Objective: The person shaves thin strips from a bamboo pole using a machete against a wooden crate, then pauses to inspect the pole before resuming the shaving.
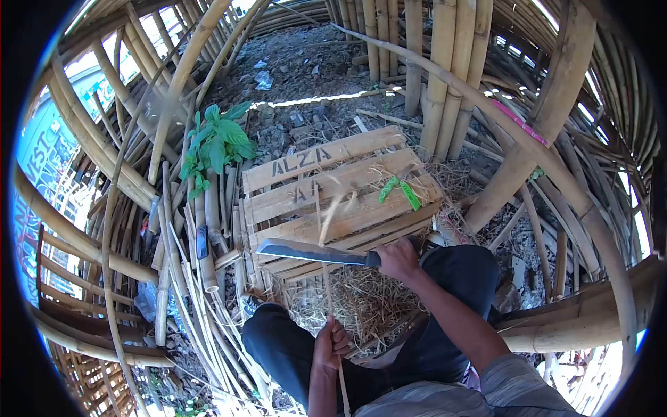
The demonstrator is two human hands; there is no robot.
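Observation:
My right hand (398,259) is closed round the dark handle of a machete (313,251), its broad blade pointing left. The blade crosses a thin bamboo strip (327,292) in this view. Lower down, my left hand (332,344) grips that strip, which runs from my lap up over the wooden crate (271,233). A blurred curl of bamboo shaving (331,214) shows just above the blade. On the slatted crate top, stencilled with letters, lies a bright green plastic object (410,195) beside the shavings.
Straw-like shavings (379,302) cover the ground between my knees. Split bamboo strips (201,326) are piled at the left, with a phone-like dark object (202,242) on a pole. A leafy plant (221,139) grows behind them. Thick bamboo posts (455,76) stand at the right.

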